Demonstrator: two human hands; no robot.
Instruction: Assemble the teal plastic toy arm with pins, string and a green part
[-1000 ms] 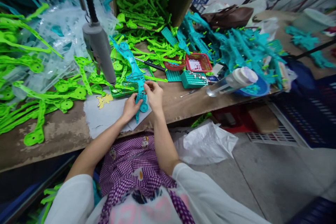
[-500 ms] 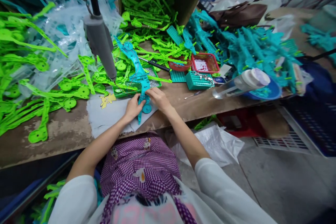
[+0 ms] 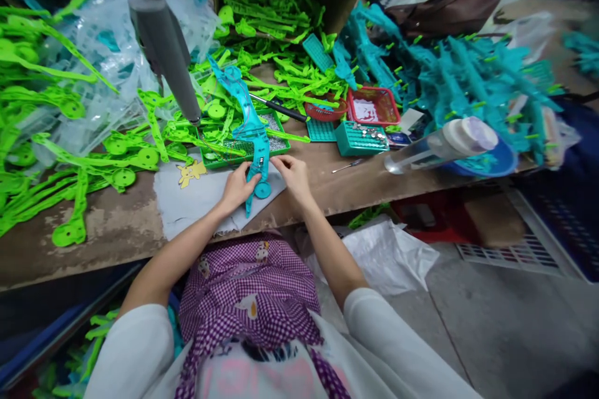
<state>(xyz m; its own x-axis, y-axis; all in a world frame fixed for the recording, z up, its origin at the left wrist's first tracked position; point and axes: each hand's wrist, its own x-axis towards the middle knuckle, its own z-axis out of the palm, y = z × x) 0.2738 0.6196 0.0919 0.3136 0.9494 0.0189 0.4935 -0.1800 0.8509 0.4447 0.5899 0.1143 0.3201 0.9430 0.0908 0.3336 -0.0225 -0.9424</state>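
Note:
A long, curved turquoise plastic part [image 3: 253, 128], shaped like a toy bow half with a round disc near its lower end, lies over a grey cloth [image 3: 182, 215]. My left hand [image 3: 238, 188] grips its lower end from the left, thumb on top. A small dark and silver bit shows in the part just above that thumb. Just right of the part is my right hand [image 3: 296, 179], its fingers bent and drawn together; anything between the fingertips is too small to make out. Behind the part, a green tray [image 3: 281, 148] holds many small metal pieces.
A grey power screwdriver [image 3: 171, 53] hangs at left above lime-green parts [image 3: 124, 177]. To the right are a black-handled screwdriver [image 3: 285, 110], a red basket [image 3: 395, 113], a turquoise box [image 3: 358, 140] with small metal discs, a thin screwdriver [image 3: 346, 166] and a clear bottle [image 3: 435, 148].
My right hand has come off the turquoise part and shifted slightly right, uncovering the small bit in it. My left hand keeps its grip. The view has shifted a little.

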